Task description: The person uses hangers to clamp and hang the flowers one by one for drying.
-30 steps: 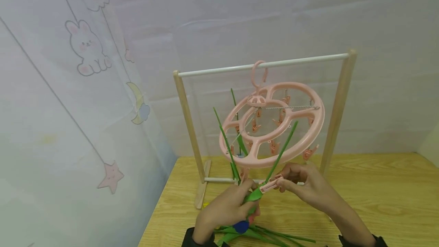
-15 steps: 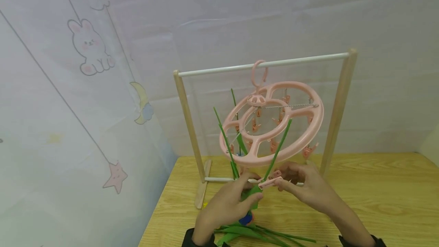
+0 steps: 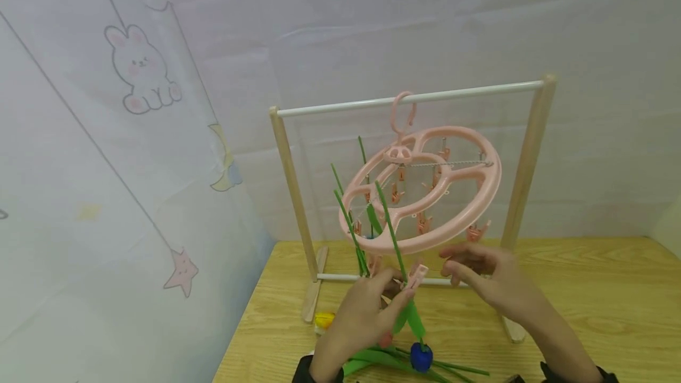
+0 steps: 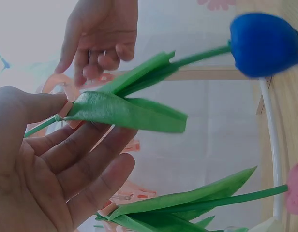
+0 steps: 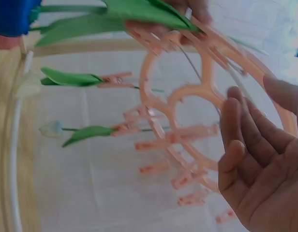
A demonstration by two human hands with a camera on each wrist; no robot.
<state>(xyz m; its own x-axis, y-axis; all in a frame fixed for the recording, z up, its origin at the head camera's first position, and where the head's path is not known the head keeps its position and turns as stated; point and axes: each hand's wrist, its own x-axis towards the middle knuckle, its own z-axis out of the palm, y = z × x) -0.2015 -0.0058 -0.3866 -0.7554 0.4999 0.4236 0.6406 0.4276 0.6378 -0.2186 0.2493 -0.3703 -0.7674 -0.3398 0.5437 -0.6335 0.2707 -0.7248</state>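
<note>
My left hand (image 3: 359, 318) pinches a blue artificial tulip (image 3: 421, 357) where its stem meets a pink clothespin (image 3: 417, 276). Its bloom hangs downward, and the stem's bare end points up in front of the pink round clip hanger (image 3: 436, 242). In the left wrist view the thumb presses at the clip beside the leaves (image 4: 125, 111), the other fingers extended below. To the right, my right hand (image 3: 497, 279) is held off the clip, fingers loosely bent around nothing. A pink tulip (image 4: 296, 188) hangs by another clip near the left hand.
The hanger hooks over the white rail (image 3: 473, 92) of a wooden-post rack (image 3: 524, 176). A pale tulip (image 5: 51, 128) hangs upside down from it. More green stems and leaves (image 3: 372, 357) lie on the wooden table (image 3: 585, 312), with a yellow bloom (image 3: 324, 320) at the left.
My right hand has let go of the clothespin and drawn slightly away. The blue tulip's stem has swung left at its top, and its bloom has moved right, out from behind the left hand.
</note>
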